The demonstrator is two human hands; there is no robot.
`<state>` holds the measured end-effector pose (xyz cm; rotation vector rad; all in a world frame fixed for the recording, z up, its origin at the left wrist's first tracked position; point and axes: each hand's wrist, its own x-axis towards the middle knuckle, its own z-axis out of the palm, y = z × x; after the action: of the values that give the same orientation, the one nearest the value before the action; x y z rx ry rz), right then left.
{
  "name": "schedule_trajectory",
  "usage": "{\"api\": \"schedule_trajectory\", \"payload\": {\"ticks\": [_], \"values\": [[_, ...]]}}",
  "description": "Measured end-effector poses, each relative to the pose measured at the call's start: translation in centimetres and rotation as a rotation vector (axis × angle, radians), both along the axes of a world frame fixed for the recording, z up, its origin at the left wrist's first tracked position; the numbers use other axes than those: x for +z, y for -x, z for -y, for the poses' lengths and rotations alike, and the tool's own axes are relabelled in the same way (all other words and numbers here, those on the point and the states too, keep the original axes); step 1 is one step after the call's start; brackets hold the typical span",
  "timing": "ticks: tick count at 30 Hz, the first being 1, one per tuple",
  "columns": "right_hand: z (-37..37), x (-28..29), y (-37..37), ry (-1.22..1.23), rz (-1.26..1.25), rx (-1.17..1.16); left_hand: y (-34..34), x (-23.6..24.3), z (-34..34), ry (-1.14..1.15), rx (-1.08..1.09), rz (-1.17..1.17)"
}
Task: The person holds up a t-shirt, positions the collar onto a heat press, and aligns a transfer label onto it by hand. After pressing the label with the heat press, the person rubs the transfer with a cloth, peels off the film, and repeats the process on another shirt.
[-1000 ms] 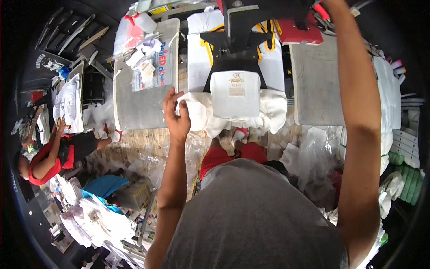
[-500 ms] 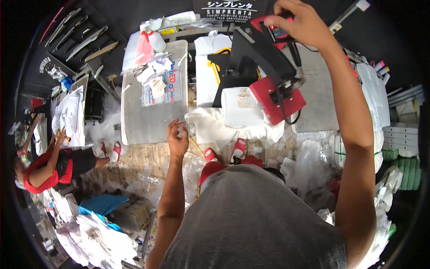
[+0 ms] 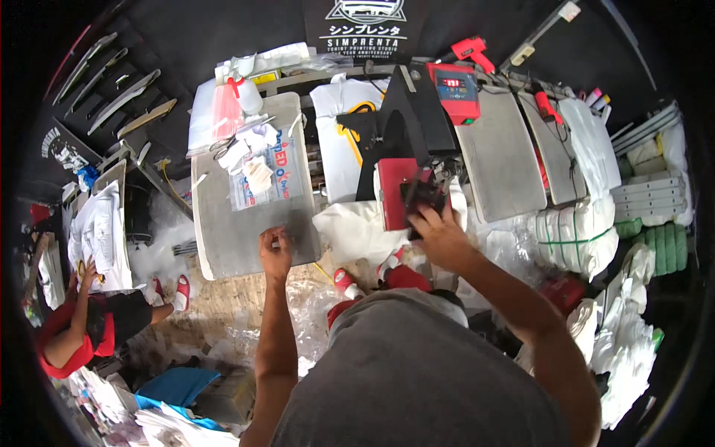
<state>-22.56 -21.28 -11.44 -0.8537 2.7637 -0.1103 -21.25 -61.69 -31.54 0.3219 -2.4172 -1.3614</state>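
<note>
Beyond the right edge of the left grey surface (image 3: 242, 246), a red press head (image 3: 392, 186) over white cloth (image 3: 351, 235) is apparently being aligned by the spread right hand (image 3: 447, 240), grip undetermined, the left hand (image 3: 275, 255) being curled; steady guidance seems called for next.

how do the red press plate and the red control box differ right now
The red press plate carries black fittings, while the red control box has a blue panel with a lit readout. The right hand is at the press plate's fittings, whereas no hand is at the control box, which appears higher in the view. Both are red.
</note>
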Motion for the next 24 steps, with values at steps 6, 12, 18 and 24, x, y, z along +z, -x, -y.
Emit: {"api": "schedule_trajectory", "payload": {"ticks": [6, 12, 18, 24], "values": [[2.0, -2.4, -0.4, 0.085, -0.136, -0.072, -1.4, -1.2, 2.0, -0.099, 0.004, 0.050], [2.0, -2.2, -0.4, 0.184, -0.162, -0.131, -5.9, -4.9, 2.1, -0.091, -0.012, 0.231], [2.3, -2.8, -0.5, 0.244, -0.204, -0.150, -7.0, -9.7, 2.0, -0.109, 0.096, 0.147], [2.2, -2.8, -1.0, 0.329, -0.262, -0.154, -6.1, -7.3, 0.9, 0.002, 0.135, 0.255]]}}
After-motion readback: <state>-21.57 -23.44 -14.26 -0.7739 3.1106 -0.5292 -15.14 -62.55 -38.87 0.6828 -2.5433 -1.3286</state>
